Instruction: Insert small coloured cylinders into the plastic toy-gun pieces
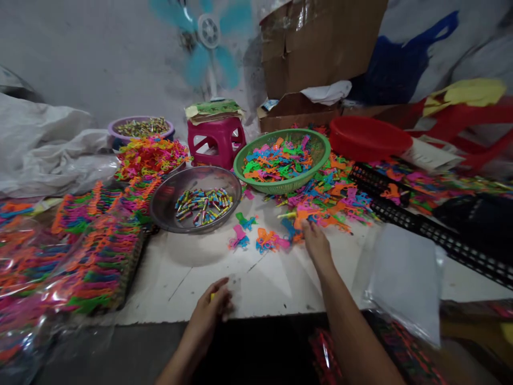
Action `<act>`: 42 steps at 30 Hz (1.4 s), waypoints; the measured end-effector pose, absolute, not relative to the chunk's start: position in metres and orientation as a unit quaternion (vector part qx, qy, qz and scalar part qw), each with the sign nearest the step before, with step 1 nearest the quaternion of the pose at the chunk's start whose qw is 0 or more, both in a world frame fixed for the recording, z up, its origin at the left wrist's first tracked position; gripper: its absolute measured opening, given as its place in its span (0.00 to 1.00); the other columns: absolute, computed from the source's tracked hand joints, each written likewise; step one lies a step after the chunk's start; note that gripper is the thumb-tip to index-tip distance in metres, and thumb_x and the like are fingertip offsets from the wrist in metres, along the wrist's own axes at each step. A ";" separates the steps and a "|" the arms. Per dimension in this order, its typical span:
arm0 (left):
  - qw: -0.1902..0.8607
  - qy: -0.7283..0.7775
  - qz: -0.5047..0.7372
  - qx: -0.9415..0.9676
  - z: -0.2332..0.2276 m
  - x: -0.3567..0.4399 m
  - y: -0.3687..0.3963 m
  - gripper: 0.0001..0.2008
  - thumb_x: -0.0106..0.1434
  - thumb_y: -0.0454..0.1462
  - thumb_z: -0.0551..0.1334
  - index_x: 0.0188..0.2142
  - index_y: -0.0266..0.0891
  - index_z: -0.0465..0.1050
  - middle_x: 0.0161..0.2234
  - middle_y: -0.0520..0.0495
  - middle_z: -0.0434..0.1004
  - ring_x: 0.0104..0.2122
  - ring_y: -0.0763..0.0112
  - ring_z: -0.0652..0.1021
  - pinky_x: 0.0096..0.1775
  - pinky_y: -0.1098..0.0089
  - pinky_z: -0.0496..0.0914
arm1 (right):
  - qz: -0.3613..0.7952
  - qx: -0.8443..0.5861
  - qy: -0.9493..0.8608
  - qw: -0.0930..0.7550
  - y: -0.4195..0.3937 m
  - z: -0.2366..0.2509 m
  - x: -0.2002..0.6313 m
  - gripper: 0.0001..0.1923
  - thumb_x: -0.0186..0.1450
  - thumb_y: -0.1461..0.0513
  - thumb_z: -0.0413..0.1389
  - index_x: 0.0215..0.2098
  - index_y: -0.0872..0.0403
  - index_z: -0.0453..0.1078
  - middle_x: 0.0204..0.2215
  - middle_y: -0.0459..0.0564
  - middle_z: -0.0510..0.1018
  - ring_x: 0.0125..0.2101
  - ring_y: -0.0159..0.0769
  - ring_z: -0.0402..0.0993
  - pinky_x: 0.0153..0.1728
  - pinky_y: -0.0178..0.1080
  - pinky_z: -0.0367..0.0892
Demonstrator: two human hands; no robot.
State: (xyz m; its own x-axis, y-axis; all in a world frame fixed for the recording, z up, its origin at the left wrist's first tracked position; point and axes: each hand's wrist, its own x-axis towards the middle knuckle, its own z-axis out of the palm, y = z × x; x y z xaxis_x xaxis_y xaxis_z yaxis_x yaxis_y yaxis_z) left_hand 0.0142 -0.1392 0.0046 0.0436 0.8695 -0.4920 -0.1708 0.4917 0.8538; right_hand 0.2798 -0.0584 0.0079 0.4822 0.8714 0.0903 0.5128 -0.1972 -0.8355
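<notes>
Dimly, right hand (315, 241) fingers hidden in toy pile (324, 206), left hand (212, 309) pinching blurred yellow bit (212, 295).

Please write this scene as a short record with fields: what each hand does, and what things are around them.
Left hand: left hand near the table edge, fingers closed around a small yellow piece, beside a clear plastic bag
Right hand: right hand stretched forward, fingers touching the loose pile of coloured plastic toys
Surface: white table
Centre: metal bowl holding small coloured tubes
Behind: green basket with more toys, pink stool
Left side: packed bags of toys
Right side: stack of clear bags
</notes>
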 end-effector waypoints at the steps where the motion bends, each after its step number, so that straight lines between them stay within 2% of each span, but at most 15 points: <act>1: 0.677 0.559 0.402 0.260 0.005 0.013 -0.140 0.21 0.53 0.40 0.61 0.46 0.38 0.62 0.24 0.51 0.71 0.22 0.75 0.74 0.20 0.77 0.65 | 0.191 -0.760 -0.464 0.412 -0.054 0.006 0.288 0.19 0.60 0.52 0.44 0.33 0.56 0.69 0.22 0.51 0.70 0.28 0.40 0.66 0.29 0.38 0.57; 3: 0.717 0.543 0.397 0.183 0.004 0.010 -0.141 0.21 0.52 0.36 0.62 0.46 0.39 0.60 0.29 0.47 0.74 0.26 0.71 0.76 0.28 0.72 0.70 | 0.168 -0.773 -0.488 0.368 -0.053 -0.002 0.285 0.13 0.58 0.56 0.49 0.32 0.55 0.70 0.26 0.52 0.71 0.32 0.41 0.66 0.34 0.40 0.57; 5: 0.735 0.525 0.401 0.150 0.001 0.008 -0.143 0.18 0.51 0.34 0.63 0.41 0.38 0.61 0.34 0.44 0.75 0.32 0.67 0.77 0.35 0.67 0.71 | 0.150 -0.763 -0.528 0.340 -0.058 -0.012 0.266 0.10 0.56 0.59 0.52 0.31 0.55 0.71 0.31 0.54 0.71 0.37 0.42 0.64 0.38 0.42 0.55; 7: 0.733 0.518 0.418 0.139 -0.003 0.006 -0.143 0.15 0.49 0.32 0.65 0.36 0.38 0.62 0.36 0.43 0.75 0.36 0.64 0.77 0.38 0.66 0.70 | 0.132 -0.755 -0.557 0.319 -0.063 -0.019 0.247 0.09 0.56 0.59 0.53 0.30 0.55 0.72 0.35 0.56 0.70 0.40 0.45 0.62 0.41 0.44 0.53; 9: 0.713 0.531 0.433 0.150 -0.006 0.004 -0.141 0.15 0.48 0.33 0.66 0.32 0.38 0.61 0.35 0.45 0.75 0.35 0.66 0.77 0.35 0.69 0.70 | 0.124 -0.750 -0.572 0.309 -0.066 -0.021 0.238 0.09 0.55 0.59 0.54 0.29 0.56 0.72 0.36 0.57 0.70 0.42 0.46 0.61 0.43 0.45 0.51; 13: 0.622 0.577 0.454 0.272 -0.008 0.000 -0.133 0.14 0.48 0.39 0.66 0.30 0.39 0.62 0.33 0.49 0.76 0.25 0.74 0.76 0.28 0.75 0.68 | 0.137 -0.739 -0.576 0.323 -0.067 -0.018 0.246 0.10 0.55 0.56 0.54 0.27 0.56 0.70 0.32 0.56 0.72 0.40 0.45 0.64 0.42 0.44 0.53; 16: 0.540 0.606 0.457 0.363 -0.006 0.000 -0.127 0.15 0.46 0.40 0.66 0.32 0.38 0.65 0.31 0.49 0.77 0.27 0.74 0.75 0.28 0.77 0.67 | 0.170 -0.729 -0.560 0.355 -0.072 -0.013 0.250 0.16 0.60 0.53 0.46 0.29 0.55 0.67 0.28 0.53 0.73 0.32 0.38 0.69 0.35 0.39 0.60; 18: 0.558 0.602 0.446 0.358 -0.004 0.002 -0.125 0.14 0.47 0.40 0.66 0.31 0.38 0.65 0.32 0.48 0.77 0.26 0.75 0.75 0.24 0.79 0.65 | 0.207 -0.711 -0.556 0.377 -0.082 -0.011 0.241 0.21 0.64 0.52 0.36 0.28 0.55 0.65 0.23 0.49 0.73 0.23 0.33 0.69 0.27 0.35 0.62; 20: 0.616 0.583 0.442 0.292 -0.001 0.005 -0.124 0.12 0.47 0.38 0.66 0.28 0.37 0.64 0.33 0.47 0.76 0.24 0.76 0.75 0.18 0.82 0.61 | 0.287 -0.661 -0.545 0.430 -0.095 -0.007 0.221 0.23 0.64 0.51 0.33 0.25 0.54 0.61 0.19 0.46 0.70 0.19 0.30 0.67 0.23 0.33 0.62; 24: 0.689 0.533 0.473 0.135 0.006 0.012 -0.124 0.11 0.47 0.32 0.66 0.24 0.35 0.62 0.28 0.48 0.74 0.28 0.77 0.75 0.18 0.86 0.62 | 0.481 -0.517 -0.468 0.530 -0.128 -0.001 0.169 0.16 0.62 0.51 0.43 0.23 0.53 0.56 0.15 0.41 0.64 0.15 0.27 0.62 0.19 0.31 0.61; 29: 0.700 0.498 0.502 0.104 0.010 0.016 -0.134 0.11 0.46 0.33 0.67 0.27 0.36 0.65 0.27 0.51 0.71 0.27 0.78 0.74 0.18 0.85 0.62 | 0.489 -0.513 -0.497 0.500 -0.146 -0.003 0.135 0.12 0.62 0.52 0.45 0.29 0.52 0.55 0.14 0.38 0.62 0.14 0.26 0.59 0.15 0.30 0.57; 33: 0.713 0.493 0.451 0.213 0.014 0.014 -0.142 0.18 0.43 0.39 0.68 0.33 0.35 0.69 0.26 0.52 0.68 0.19 0.83 0.67 0.13 0.83 0.53 | 0.498 -0.499 -0.528 0.473 -0.144 -0.003 0.139 0.12 0.62 0.53 0.44 0.27 0.52 0.54 0.14 0.37 0.59 0.14 0.25 0.56 0.15 0.29 0.54; 36: 0.711 0.499 0.426 0.255 0.019 0.013 -0.143 0.19 0.46 0.43 0.65 0.36 0.34 0.71 0.25 0.52 0.66 0.15 0.86 0.61 0.12 0.83 0.47 | 0.517 -0.486 -0.518 0.478 -0.144 -0.001 0.144 0.13 0.63 0.54 0.43 0.25 0.51 0.52 0.14 0.37 0.58 0.14 0.24 0.53 0.16 0.29 0.53; 42: 0.658 0.536 0.412 0.332 0.024 0.015 -0.143 0.21 0.51 0.48 0.59 0.39 0.35 0.71 0.23 0.52 0.66 0.13 0.86 0.57 0.13 0.81 0.46 | 0.493 -0.499 -0.543 0.463 -0.146 0.006 0.146 0.12 0.63 0.53 0.42 0.25 0.51 0.52 0.14 0.37 0.56 0.15 0.26 0.53 0.17 0.30 0.52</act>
